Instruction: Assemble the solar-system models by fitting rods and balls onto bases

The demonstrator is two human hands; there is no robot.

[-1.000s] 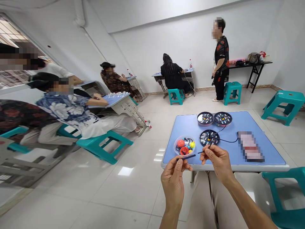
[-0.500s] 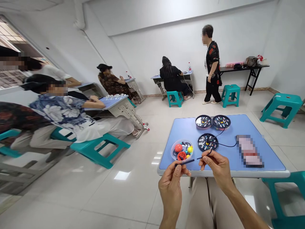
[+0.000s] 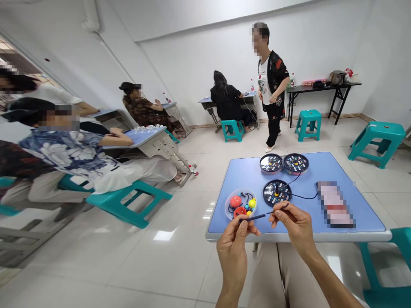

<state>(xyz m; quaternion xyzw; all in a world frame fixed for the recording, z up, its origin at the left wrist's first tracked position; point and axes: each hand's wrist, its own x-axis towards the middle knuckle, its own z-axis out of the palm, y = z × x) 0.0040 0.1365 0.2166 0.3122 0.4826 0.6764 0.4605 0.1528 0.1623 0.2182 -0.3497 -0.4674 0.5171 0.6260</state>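
Pinched in the fingers of my left hand [image 3: 235, 246] is a straight dark tube-like stick [image 3: 257, 217], pointing right. My right hand [image 3: 294, 223] pinches a thinner dark rod [image 3: 271, 212], whose tip is very close to the stick's end; I cannot tell whether they touch. Just beyond my left hand, a clear round tub [image 3: 226, 206] holds red, yellow and blue rounded pieces and dark curved bits. Beyond my right hand lies a black round disc [image 3: 272, 197] with colored dots and a center post. Two similar discs, one [image 3: 270, 163] and another [image 3: 296, 163], sit on round pink bases behind it.
The blue table [image 3: 237, 175] also carries a blurred-out phone-shaped item [image 3: 335, 204] at right and a black cord [image 3: 305, 197]. Green stools [image 3: 379, 139] stand around. One person [image 3: 271, 81] is on foot beyond the table; several others sit at desks left and behind.
The thin rod and the stick's end have come closer together. The standing person has stepped nearer and turned more toward me. My view has shifted slightly.
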